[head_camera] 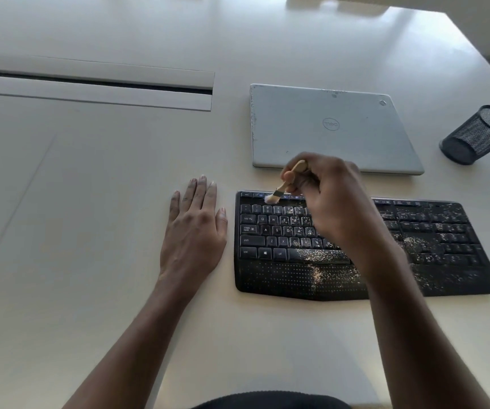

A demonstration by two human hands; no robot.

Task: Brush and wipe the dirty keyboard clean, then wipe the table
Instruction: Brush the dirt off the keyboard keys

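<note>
Black keyboard [279,273] sits on the white table [90,202] right in front of a closed laptop [332,128], and it's pretty grimy: tan crumbs [316,274] all over the spacebar, palm rest and right-side keys. Right hand [326,196] has its fingers curled around a small wooden brush [280,191], bristles down on the top-left key row, while the left hand [193,231] lies flat on the table just beside the keyboard's left edge, fingers straight. Black mesh pen cup [480,134] stands off to the right; can't see into it.
</note>
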